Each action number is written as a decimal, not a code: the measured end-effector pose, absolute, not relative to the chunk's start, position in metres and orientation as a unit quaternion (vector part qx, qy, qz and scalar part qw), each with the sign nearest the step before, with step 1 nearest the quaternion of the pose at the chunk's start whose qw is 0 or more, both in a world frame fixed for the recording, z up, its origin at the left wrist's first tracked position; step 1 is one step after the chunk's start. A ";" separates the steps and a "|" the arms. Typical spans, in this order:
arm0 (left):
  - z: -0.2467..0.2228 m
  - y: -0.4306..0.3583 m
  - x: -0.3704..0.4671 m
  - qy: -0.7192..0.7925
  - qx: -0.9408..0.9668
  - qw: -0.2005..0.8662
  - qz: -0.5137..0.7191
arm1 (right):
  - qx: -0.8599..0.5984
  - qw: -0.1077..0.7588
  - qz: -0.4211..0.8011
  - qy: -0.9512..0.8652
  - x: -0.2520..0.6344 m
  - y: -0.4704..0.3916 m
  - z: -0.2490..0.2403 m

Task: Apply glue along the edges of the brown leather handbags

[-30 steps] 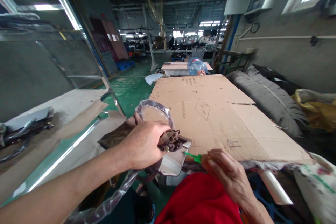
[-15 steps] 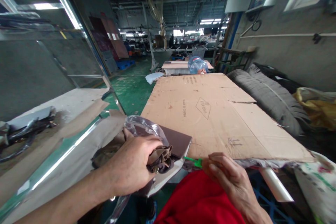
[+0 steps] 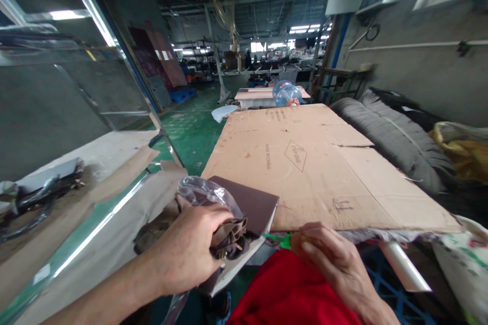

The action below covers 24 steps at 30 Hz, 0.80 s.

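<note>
1. Brown piece (image 3: 244, 205) lies at the near-left corner of the cardboard-covered surface (image 3: 305, 162), partly overhanging the edge, with crumpled clear plastic (image 3: 202, 190) over its left side.
2. Our left hand (image 3: 186, 256) is closed over a bunched brown fold (image 3: 231, 236) with a small metal fitting at the near edge of the piece; fingers are curled tight around it.
3. Our right hand (image 3: 328, 259) is pinched shut on a green tool (image 3: 278, 239), whose tip points left toward the bunched fold and sits just beside the piece.
4. Risk, as we judge it: the piece overhangs the edge, so a slackened left grip could let it slide off toward the floor.
5. Risk: the tool tip is close to the left fingers; a slip of the right hand could jab them or snag the plastic.
6. Risk: loose plastic could hide the fitting.
7. Count: one brown piece, one green tool, one plastic wrap, one cardboard sheet on this surface, two water jugs (image 3: 287, 94) well beyond.
</note>
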State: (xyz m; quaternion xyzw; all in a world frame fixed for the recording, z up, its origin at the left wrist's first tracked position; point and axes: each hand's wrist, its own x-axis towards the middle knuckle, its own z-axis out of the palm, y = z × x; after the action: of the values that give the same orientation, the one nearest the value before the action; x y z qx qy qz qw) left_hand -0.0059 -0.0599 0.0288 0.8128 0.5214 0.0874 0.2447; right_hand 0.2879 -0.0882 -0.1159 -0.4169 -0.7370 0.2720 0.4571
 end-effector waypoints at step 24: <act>-0.004 -0.082 -0.027 0.505 0.823 0.204 0.160 | -0.508 0.463 0.472 -0.552 0.271 -0.100 -0.112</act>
State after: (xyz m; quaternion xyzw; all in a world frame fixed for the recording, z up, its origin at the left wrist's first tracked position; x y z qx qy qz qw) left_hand -0.0272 -0.0821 -0.0041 0.8230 0.5054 0.1603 0.2038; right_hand 0.2710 -0.1002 -0.1119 -0.5077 -0.5523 0.4721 0.4630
